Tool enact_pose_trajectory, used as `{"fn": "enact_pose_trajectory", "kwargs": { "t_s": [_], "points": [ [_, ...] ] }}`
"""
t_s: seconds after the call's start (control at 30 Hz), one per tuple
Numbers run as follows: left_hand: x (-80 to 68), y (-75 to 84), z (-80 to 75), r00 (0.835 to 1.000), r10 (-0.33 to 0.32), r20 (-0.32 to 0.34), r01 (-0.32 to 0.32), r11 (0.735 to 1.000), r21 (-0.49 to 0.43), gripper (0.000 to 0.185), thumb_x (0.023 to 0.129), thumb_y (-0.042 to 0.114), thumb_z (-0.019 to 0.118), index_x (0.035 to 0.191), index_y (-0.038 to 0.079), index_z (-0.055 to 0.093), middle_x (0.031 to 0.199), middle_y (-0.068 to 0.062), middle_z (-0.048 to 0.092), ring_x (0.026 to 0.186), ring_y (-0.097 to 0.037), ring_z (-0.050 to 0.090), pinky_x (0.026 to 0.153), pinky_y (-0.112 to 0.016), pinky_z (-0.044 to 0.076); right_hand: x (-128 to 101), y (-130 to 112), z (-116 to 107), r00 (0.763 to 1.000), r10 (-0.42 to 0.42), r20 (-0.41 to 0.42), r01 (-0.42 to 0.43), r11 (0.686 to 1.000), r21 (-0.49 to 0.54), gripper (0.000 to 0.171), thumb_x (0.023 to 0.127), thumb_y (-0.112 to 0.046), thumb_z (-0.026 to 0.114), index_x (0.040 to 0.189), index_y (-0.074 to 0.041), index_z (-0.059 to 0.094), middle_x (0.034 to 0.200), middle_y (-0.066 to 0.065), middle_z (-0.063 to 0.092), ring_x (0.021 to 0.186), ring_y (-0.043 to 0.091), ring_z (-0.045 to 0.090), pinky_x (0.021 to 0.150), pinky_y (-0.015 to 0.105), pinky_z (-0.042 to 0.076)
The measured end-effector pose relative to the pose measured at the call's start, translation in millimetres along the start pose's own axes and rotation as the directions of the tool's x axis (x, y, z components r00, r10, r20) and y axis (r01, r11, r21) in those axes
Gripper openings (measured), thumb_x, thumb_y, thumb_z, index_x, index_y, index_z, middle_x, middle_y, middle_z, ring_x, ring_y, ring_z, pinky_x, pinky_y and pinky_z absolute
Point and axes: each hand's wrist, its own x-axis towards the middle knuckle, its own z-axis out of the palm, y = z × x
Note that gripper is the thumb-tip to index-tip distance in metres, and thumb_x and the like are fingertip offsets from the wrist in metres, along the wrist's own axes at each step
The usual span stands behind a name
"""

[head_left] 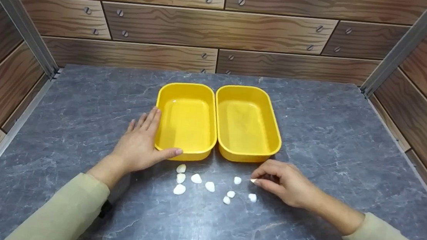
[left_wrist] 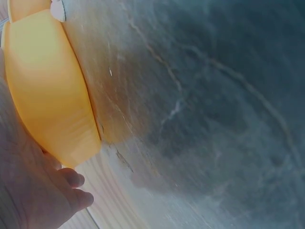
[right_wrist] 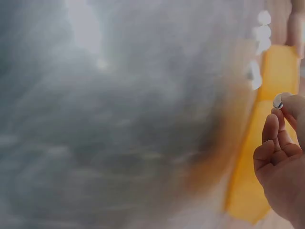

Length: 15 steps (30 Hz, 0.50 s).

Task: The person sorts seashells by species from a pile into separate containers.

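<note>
Two yellow trays stand side by side, the left tray (head_left: 187, 123) and the right tray (head_left: 244, 126); nothing lies inside either. My left hand (head_left: 137, 146) rests on the left tray's left rim with straight fingers, its thumb over the near corner. In the left wrist view the fingers lie along the tray wall (left_wrist: 52, 90). Just in front of the right tray, my right hand (head_left: 289, 184) pinches a small white seashell (right_wrist: 278, 101) between thumb and forefinger. Larger white shells (head_left: 196, 178) lie before the left tray, and smaller shells (head_left: 231, 194) before the right one.
The trays stand on a grey marbled tabletop (head_left: 331, 145). Wood-patterned panels (head_left: 221, 30) close off the back and both sides, with metal posts (head_left: 25, 18) at the far corners.
</note>
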Motion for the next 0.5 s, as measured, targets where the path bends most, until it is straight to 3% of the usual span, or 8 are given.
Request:
{"fn": "enact_pose_trajectory", "kwargs": {
  "t_s": [0.13, 0.3, 0.5],
  "points": [
    [-0.5, -0.4, -0.9, 1.000, -0.004, 0.000, 0.004, 1.000, 0.002, 0.127, 0.089, 0.084, 0.058, 0.170, 0.004, 0.003, 0.178, -0.014, 0.003, 0.161, -0.043, 0.010, 0.128, -0.062, 0.005, 18.7, -23.0, -7.3, 0.991, -0.127, -0.046, 0.128, 0.992, 0.012, 0.016, 0.097, -0.007, 0.077, 0.111, -0.016, 0.078, 0.100, -0.007, 0.074, 0.082, 0.009, 0.063, 0.069, 0.027, 0.056],
    [-1.3, -0.5, -1.7, 1.000, -0.007, 0.002, 0.007, 1.000, 0.002, 0.127, 0.089, 0.084, 0.058, 0.170, 0.003, 0.003, 0.177, -0.015, 0.003, 0.161, -0.043, 0.010, 0.128, -0.062, 0.005, 59.7, -41.8, -11.7, 0.966, -0.239, -0.099, 0.240, 0.971, -0.005, 0.017, 0.095, -0.002, 0.077, 0.110, -0.011, 0.078, 0.098, -0.002, 0.073, 0.082, 0.015, 0.065, 0.069, 0.030, 0.057],
    [0.4, 1.6, -1.5, 1.000, -0.009, 0.014, 0.009, 1.000, 0.003, 0.127, 0.089, 0.085, 0.057, 0.170, 0.004, 0.002, 0.177, -0.014, 0.002, 0.162, -0.042, 0.009, 0.128, -0.061, 0.005, 108.6, -47.6, -6.7, 0.971, -0.204, -0.122, 0.203, 0.979, -0.023, 0.010, 0.098, -0.008, 0.076, 0.108, -0.009, 0.079, 0.097, 0.001, 0.074, 0.082, 0.017, 0.063, 0.068, 0.035, 0.053]
  ]
}}
